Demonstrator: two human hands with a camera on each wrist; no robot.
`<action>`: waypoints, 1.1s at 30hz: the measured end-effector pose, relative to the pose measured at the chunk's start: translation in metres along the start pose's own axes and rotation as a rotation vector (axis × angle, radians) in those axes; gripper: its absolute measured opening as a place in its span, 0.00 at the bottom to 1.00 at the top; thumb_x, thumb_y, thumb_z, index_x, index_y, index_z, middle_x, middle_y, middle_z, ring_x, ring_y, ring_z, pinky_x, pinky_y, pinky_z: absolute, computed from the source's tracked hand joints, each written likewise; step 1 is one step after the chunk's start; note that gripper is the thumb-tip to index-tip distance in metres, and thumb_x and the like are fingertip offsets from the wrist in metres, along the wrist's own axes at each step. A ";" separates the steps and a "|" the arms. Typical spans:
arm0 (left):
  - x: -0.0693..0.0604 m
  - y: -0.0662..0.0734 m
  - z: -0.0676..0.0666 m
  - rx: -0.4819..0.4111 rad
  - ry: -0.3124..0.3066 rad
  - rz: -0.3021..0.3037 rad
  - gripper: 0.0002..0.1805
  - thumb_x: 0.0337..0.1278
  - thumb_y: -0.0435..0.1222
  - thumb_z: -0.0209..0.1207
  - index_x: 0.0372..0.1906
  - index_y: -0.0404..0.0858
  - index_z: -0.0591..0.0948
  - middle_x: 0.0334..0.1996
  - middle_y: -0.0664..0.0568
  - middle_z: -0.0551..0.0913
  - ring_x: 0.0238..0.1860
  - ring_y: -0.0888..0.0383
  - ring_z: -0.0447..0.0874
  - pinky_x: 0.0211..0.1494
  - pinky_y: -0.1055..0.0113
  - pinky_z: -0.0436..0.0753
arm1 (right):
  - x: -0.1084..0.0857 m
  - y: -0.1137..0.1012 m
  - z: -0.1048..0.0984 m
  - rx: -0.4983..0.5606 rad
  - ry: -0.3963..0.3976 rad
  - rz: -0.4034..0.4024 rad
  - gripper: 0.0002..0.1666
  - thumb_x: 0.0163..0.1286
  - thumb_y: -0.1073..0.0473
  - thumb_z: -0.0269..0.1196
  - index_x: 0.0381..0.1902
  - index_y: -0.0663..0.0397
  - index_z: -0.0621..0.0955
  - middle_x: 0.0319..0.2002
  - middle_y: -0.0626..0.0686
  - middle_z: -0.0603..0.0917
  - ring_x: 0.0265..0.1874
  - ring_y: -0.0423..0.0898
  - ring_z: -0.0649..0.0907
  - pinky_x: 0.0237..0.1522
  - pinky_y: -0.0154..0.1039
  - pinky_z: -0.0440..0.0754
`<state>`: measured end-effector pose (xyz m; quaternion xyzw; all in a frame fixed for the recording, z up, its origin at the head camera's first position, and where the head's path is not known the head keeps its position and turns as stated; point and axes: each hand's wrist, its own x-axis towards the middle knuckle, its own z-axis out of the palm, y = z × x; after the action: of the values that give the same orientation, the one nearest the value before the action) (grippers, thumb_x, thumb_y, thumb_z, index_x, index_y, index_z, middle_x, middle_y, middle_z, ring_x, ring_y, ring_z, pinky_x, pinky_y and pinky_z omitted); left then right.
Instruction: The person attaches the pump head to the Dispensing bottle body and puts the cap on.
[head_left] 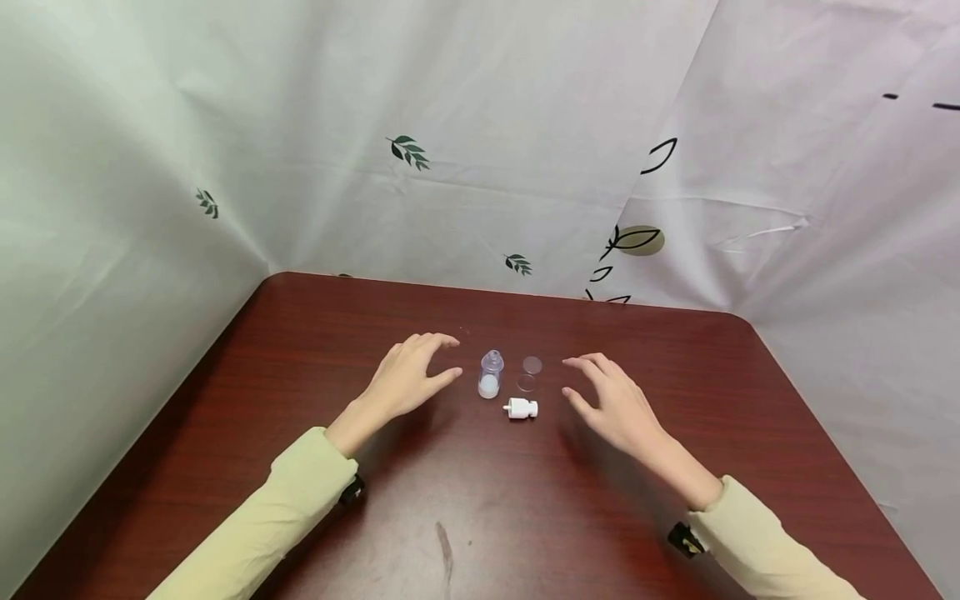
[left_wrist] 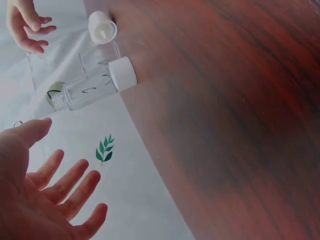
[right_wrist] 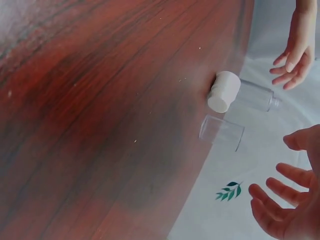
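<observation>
While left hand (head_left: 406,375) and right hand (head_left: 615,407) hover, bottle (head_left: 491,377) stands between.

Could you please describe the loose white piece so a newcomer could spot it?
On the reddish-brown table, look between the left hand and right hand. The white piece lies on its side, nearest the person; it is opaque, unlike the upright clear bottle and clear cylinder beyond it.

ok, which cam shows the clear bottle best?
Left wrist: the clear bottle shows largest there, with ridged neck, see-through body and white base unobstructed. Head shows it small, from above. Right wrist shows neck and body, but the white nozzle part covers its base.
</observation>
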<state>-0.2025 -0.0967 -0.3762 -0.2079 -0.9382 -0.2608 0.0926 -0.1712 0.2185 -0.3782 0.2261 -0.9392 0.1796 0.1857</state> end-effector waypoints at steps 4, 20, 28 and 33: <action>0.000 0.002 -0.002 -0.039 -0.009 -0.018 0.22 0.59 0.48 0.61 0.57 0.46 0.77 0.56 0.52 0.80 0.58 0.49 0.75 0.58 0.48 0.75 | -0.001 0.000 0.002 0.025 0.001 -0.001 0.22 0.64 0.53 0.65 0.56 0.49 0.78 0.51 0.48 0.80 0.51 0.49 0.80 0.44 0.51 0.81; 0.008 0.001 0.006 -0.427 -0.071 -0.009 0.23 0.56 0.38 0.65 0.55 0.36 0.75 0.54 0.39 0.80 0.52 0.42 0.81 0.53 0.48 0.81 | 0.002 -0.002 0.008 0.071 -0.010 -0.006 0.19 0.63 0.54 0.66 0.51 0.49 0.80 0.50 0.48 0.80 0.51 0.48 0.78 0.46 0.49 0.80; 0.013 0.002 0.011 -0.496 -0.074 -0.001 0.25 0.54 0.35 0.67 0.57 0.35 0.73 0.54 0.37 0.80 0.51 0.42 0.82 0.54 0.46 0.80 | 0.006 -0.001 0.012 0.129 -0.005 -0.026 0.18 0.61 0.56 0.68 0.49 0.51 0.81 0.48 0.49 0.81 0.48 0.47 0.77 0.45 0.46 0.78; 0.016 0.002 0.016 -0.490 -0.085 -0.003 0.28 0.52 0.35 0.68 0.58 0.35 0.72 0.55 0.36 0.79 0.51 0.44 0.82 0.55 0.48 0.80 | 0.009 0.000 0.014 0.159 -0.003 -0.032 0.16 0.60 0.57 0.68 0.47 0.51 0.82 0.45 0.49 0.81 0.43 0.47 0.76 0.42 0.42 0.76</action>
<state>-0.2170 -0.0814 -0.3846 -0.2336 -0.8503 -0.4716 -0.0006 -0.1818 0.2092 -0.3861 0.2555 -0.9185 0.2500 0.1688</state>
